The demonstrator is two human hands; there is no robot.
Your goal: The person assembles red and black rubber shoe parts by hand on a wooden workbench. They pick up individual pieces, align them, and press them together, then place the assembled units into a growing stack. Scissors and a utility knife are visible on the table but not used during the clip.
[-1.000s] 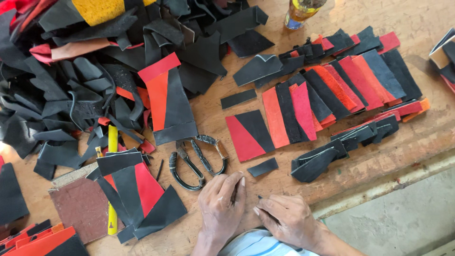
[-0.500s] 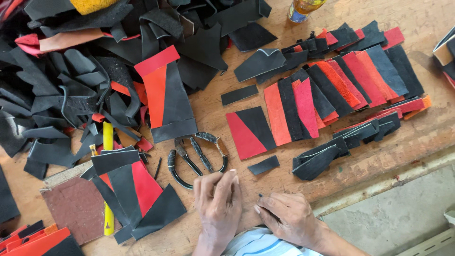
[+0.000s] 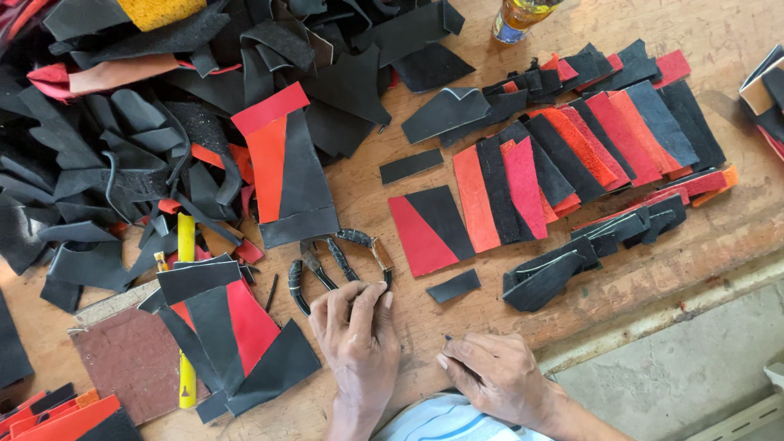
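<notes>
Resting nearest me, the right hand (image 3: 498, 377) pinches a thin dark tool, fingers pressed together around it. The left hand (image 3: 358, 339) lies flat on the desk (image 3: 408, 327), fingers close together, tips touching the scissors (image 3: 339, 263) just beyond. Those look heavy and rigid (best taken by the looped handles). Farther off lie soft, limp leather pieces (image 3: 555, 163), red and black.

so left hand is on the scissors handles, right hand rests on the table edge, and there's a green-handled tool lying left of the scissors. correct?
Nearly. The tool's handle is yellow, not green; the head view shows it partly buried under the black and red pieces. The rest holds: the left hand rests its fingers at the scissors handles, and the right hand sits on the table near its edge.
</notes>
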